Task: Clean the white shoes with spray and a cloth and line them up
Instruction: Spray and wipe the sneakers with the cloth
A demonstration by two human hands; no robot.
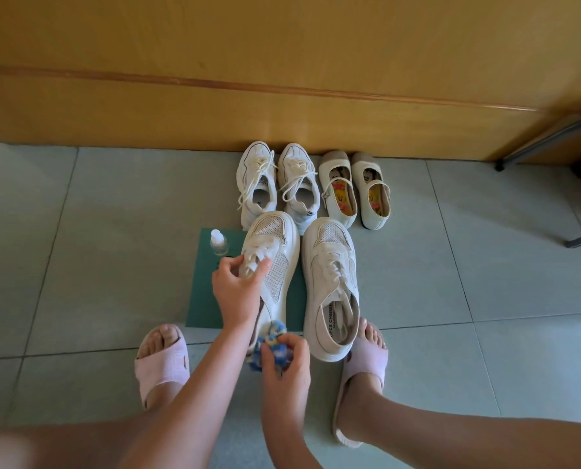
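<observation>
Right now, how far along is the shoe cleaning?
Two pairs, the laced sneakers and strap shoes, already stand in a row by the wooden panel. In hand: the left hand holds a mesh shoe while the right hand holds the cloth at its heel. Its partner looks next, then lining up.

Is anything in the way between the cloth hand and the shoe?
Nothing visible. The right hand holds the blue cloth against the heel of the mesh sneaker, which the left hand grips at the laces.

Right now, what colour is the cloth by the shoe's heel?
The cloth is blue, white and yellow; head view.
</observation>
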